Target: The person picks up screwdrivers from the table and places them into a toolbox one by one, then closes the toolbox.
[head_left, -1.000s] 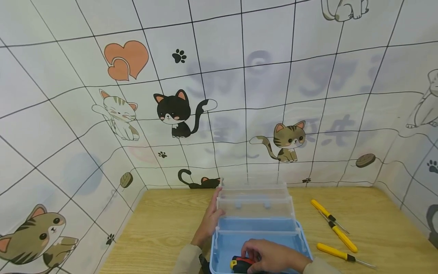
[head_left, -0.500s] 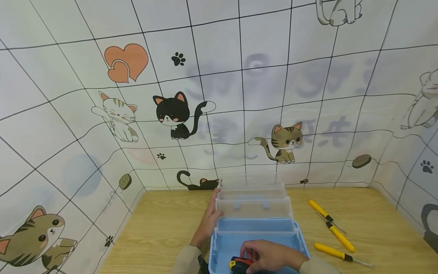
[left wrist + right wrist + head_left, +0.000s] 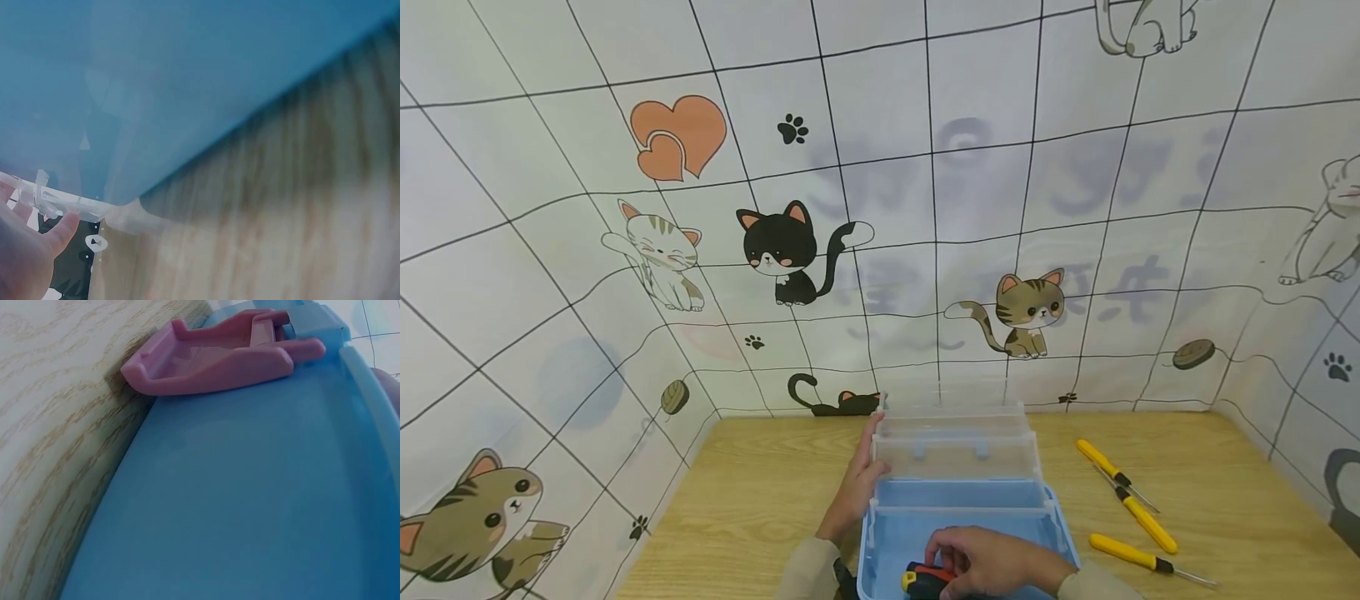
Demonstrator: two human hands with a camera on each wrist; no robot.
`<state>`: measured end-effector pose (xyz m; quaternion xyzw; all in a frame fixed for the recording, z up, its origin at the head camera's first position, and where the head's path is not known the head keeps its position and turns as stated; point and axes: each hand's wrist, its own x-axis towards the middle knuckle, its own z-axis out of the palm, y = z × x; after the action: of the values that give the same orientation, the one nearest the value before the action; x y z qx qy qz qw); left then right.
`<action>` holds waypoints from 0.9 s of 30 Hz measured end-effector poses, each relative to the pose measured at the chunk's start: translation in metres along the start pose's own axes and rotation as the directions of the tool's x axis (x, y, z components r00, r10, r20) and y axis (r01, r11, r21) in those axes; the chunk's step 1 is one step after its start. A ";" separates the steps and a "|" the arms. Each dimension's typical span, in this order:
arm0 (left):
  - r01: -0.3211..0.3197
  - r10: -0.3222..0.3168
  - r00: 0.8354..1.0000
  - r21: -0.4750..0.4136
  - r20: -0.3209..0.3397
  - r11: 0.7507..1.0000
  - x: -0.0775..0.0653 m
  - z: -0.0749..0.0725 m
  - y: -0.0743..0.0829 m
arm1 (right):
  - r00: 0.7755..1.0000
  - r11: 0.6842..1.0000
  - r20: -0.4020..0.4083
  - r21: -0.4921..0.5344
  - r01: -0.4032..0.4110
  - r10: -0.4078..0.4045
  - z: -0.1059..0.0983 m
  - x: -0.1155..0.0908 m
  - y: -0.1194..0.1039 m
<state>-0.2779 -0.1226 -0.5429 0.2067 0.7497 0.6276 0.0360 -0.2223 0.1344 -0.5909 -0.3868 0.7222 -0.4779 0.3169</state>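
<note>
A blue storage box (image 3: 887, 529) stands at the table's near side with its clear lid (image 3: 955, 457) raised at the back. My left hand (image 3: 852, 487) holds the lid's left edge, thumb in front and fingers along its side. Down inside the box, my right hand (image 3: 992, 558) grips a black, red and yellow tool handle (image 3: 925, 579) near the front. The rest of that tool is hidden under the hand. The left wrist view shows the left hand (image 3: 31, 250) beside the box's blue wall (image 3: 156, 81). A pink latch (image 3: 212, 362) hangs on the box front in the right wrist view.
Several yellow-handled screwdrivers lie to the right of the box on the wooden table (image 3: 760, 500), among them one at the front (image 3: 1123, 550) and one at the back (image 3: 1101, 458). A cat-printed cloth (image 3: 895, 208) encloses the back and sides.
The head view has shifted slightly since the earliest frame. Both hands keep their places, the left at the lid and the right on the tool handle in the box.
</note>
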 end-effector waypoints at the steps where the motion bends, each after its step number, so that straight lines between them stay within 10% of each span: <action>1: 0.000 0.000 1.000 -0.005 0.004 1.000 0.000 0.000 0.000 | 1.000 1.000 0.004 0.001 -0.003 0.003 -0.001 0.000 0.003; 18: -0.020 0.020 1.000 -0.002 0.002 1.000 -0.002 0.001 0.003 | 0.999 0.997 0.005 -0.063 0.041 -0.041 -0.004 0.000 -0.006; 27: 0.001 -0.001 1.000 -0.025 0.005 1.000 -0.002 0.001 0.006 | 0.999 0.994 -0.011 -0.103 0.033 -0.034 0.000 -0.015 -0.093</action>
<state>-0.2736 -0.1215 -0.5375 0.2074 0.7417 0.6366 0.0406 -0.1904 0.1249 -0.5027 -0.4115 0.7412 -0.4478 0.2841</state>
